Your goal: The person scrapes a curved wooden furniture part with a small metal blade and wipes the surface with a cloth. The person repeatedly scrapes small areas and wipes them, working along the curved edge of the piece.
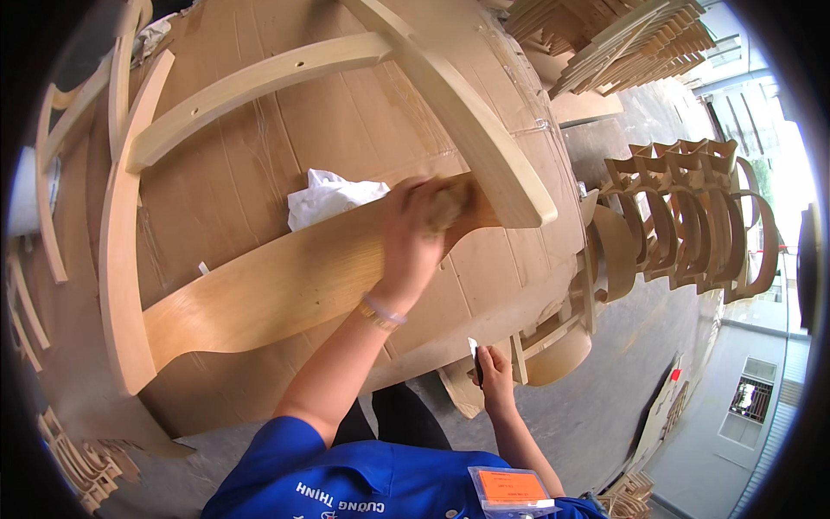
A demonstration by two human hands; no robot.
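Note:
A pale wooden chair frame lies on a cardboard-covered table, with curved legs [475, 112], a drilled rail [259, 82] and a broad curved back panel [268, 290]. My left hand [411, 238], blurred by motion, is closed around a tan sponge-like pad [447, 208]. It presses the pad against the right end of the panel, where the wood looks darker beside the leg. Off the table's near edge, my right hand [495, 374] grips a small flat-bladed scraper [476, 363] with a dark handle, its pale blade pointing up.
A crumpled white cloth [333, 199] lies on the cardboard [354, 112] behind the panel. More curved frame parts [121, 95] stand at the left. Stacked chair frames [692, 216] and piled wooden pieces [640, 43] stand on the right. Beside my right hand are other wooden parts [558, 355].

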